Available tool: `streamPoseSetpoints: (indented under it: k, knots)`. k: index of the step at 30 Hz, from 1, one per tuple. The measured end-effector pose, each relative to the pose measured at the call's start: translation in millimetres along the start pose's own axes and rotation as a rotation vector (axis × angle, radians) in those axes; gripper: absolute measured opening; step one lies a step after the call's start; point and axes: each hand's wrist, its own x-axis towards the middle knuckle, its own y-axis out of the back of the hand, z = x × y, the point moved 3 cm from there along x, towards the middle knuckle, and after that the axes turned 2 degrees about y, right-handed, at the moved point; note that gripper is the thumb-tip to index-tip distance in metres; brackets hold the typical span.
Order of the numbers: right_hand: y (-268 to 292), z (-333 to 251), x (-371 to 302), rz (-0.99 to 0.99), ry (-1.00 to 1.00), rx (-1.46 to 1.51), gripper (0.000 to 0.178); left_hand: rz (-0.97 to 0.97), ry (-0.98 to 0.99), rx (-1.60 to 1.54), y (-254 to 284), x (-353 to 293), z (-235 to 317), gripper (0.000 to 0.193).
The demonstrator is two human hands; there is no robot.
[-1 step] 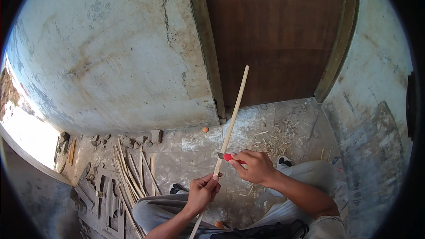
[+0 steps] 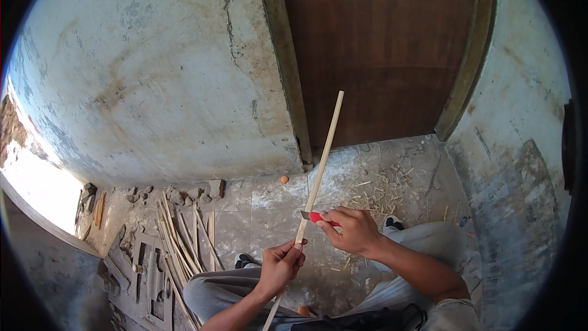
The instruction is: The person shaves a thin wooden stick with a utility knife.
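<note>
A long, pale wooden stick (image 2: 323, 165) slants up and away from my lap, its far end raised in front of the brown door. My left hand (image 2: 282, 265) is closed around its lower part, thumb along the wood, and the near end runs down past my wrist. In my right hand (image 2: 350, 230) is a knife (image 2: 316, 216) with a red handle, gripped in curled fingers. Its short grey blade lies against the stick just above my left hand. Most of the handle is hidden by my fingers.
Beside my left knee lies a bundle of thin wooden strips (image 2: 177, 239), near a grey slotted panel (image 2: 147, 270). Wood shavings (image 2: 386, 193) litter the floor before the door (image 2: 380, 55). Rubble (image 2: 184, 196) lines the cracked wall, and a small orange ball (image 2: 284, 179) sits near it.
</note>
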Motion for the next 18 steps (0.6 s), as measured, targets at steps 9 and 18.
streamPoseSetpoints:
  k: [9, 18]
  knots:
    - [5, 2, 2, 0.027, -0.01, -0.06, 0.015, 0.066, -0.096, 0.171, -8, -2, 0, 0.026]
    - [-2, 10, 2, 0.03, 0.0, -0.094, 0.014, 0.092, -0.162, 0.252, -7, -3, -5, 0.026]
